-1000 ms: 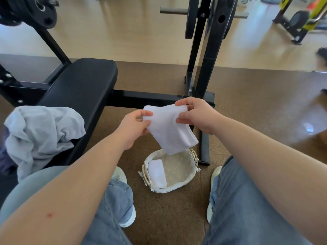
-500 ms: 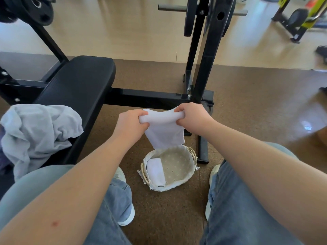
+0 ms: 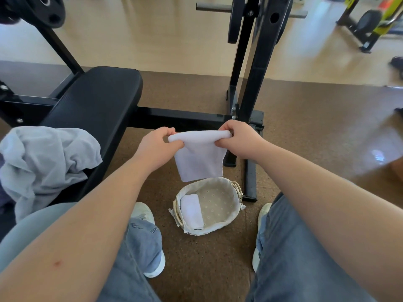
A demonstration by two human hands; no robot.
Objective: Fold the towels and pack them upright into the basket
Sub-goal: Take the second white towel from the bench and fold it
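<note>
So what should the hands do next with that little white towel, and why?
Probably fold it in half once more, bringing the left hand and right hand together. Both pinch the top edge of the small white cloth towel, which hangs flat above the round fabric-lined woven basket and looks wider than the folded white towel lying at the basket's left side.

Single head-worn view, facing forward and down, hands close

Brown floor and black bench.
The basket stands on the floor between two shoes; a crumpled grey cloth lies on the bench.
</note>
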